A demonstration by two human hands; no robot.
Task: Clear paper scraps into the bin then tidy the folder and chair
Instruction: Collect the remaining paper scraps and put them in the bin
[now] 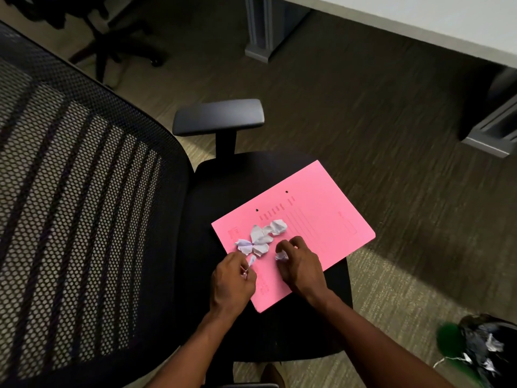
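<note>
Paper scraps lie crumpled on a pink folder resting on the chair seat. Left hand pinches one small scrap; right hand curls around another. Bin stands on the floor at right.

Folder print illegible.

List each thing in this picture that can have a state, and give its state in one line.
pink folder: closed, flat on the chair seat
loose scraps: crumpled, on the folder
left hand: pinching a scrap
right hand: curled round a scrap
bin: open, holding waste
</note>
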